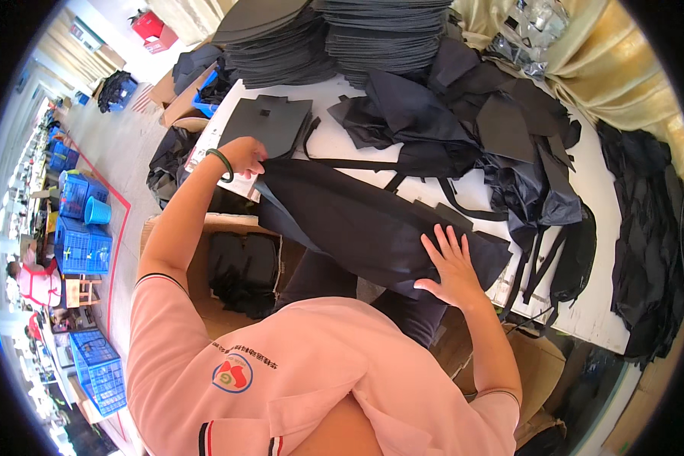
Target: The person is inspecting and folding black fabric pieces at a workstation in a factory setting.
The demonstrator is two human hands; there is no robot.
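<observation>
A long black fabric piece (349, 213) lies across the near edge of the white table, partly hanging over it. At its left end my left hand (245, 156) is closed, pinching the raised edge of the cloth between thumb and fingers. My right hand (454, 266) rests flat on the right part of the same cloth, fingers spread. Just beyond my left hand is a small pile of dark grey panels (262, 125), the top one with a small slot. A black strap (357, 163) runs over the table behind the cloth.
Two tall stacks of dark sheets (387, 38) stand at the back. Crumpled black fabric pieces (425, 114) cover the table's right side, and more black cloth (646, 243) hangs at far right. Below the table, a cardboard box (197, 304) holds black pieces. Blue crates (83, 243) stand left.
</observation>
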